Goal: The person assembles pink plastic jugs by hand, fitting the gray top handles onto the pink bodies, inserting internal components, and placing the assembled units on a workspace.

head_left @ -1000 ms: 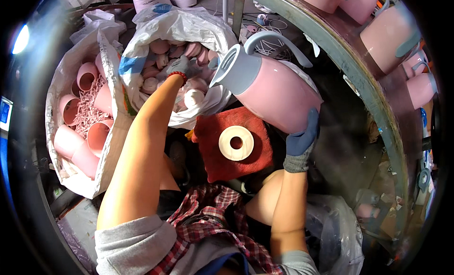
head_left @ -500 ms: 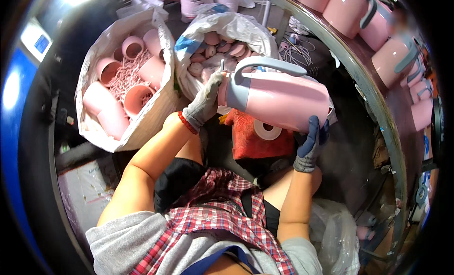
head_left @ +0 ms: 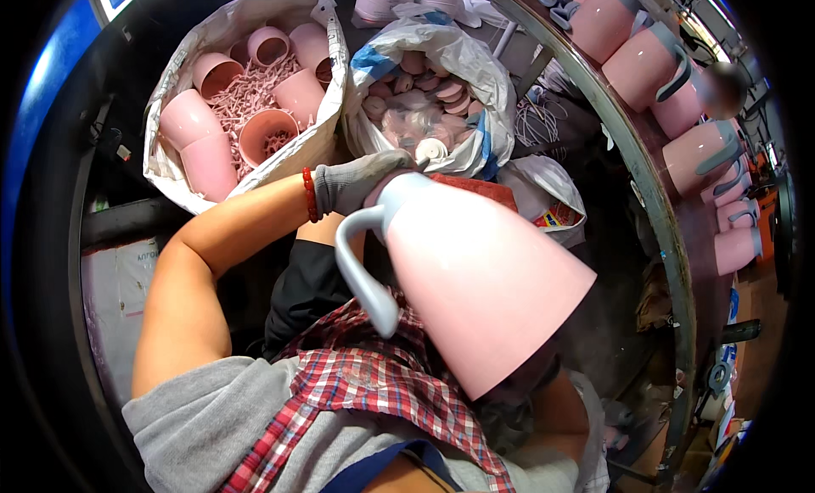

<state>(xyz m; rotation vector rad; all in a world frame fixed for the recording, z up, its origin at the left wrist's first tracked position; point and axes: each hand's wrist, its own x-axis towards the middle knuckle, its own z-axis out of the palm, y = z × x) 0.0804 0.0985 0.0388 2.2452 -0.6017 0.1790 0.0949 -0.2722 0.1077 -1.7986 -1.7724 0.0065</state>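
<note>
Near the middle of the frame, a pink jug (head_left: 488,281) lies tilted, its neck toward the upper left and its grey handle (head_left: 365,277) at the left. The left hand (head_left: 369,181) is curled around the neck, covering the mouth, so its fingertips are hard to see. Behind the base, the right hand (head_left: 543,376) is mostly hidden in shadow; I cannot tell its grip. The jug and left hand partly hide a red cushion (head_left: 480,190). At right, the table (head_left: 666,238) is cut off.
</note>
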